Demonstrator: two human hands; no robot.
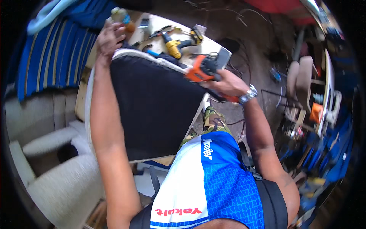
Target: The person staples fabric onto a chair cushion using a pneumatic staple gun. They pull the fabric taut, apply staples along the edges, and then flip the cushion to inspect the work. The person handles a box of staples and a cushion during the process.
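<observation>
A piece of upholstery point(152, 103), with black cloth across its face and a pale edge, lies in front of me. My right hand point(228, 84) is closed round the handle of an orange and black staple gun point(200, 70), by the panel's far right corner. Past the far left corner is my left hand point(109, 40), its fingers bent and somewhat apart, with nothing visible in them. Just behind those fingers stands a bottle point(124, 18) with amber liquid in the bottom. Whether the left hand touches the bottle or the panel I cannot tell.
A yellow and black cordless drill point(174, 46) lies on the pale tabletop point(158, 22) behind the panel, among other tools. Pale upholstered seating point(65, 183) stands at left, below blue striped cloth point(57, 57). Cables point(248, 57) run over the floor; cluttered shelving point(320, 103) is at right.
</observation>
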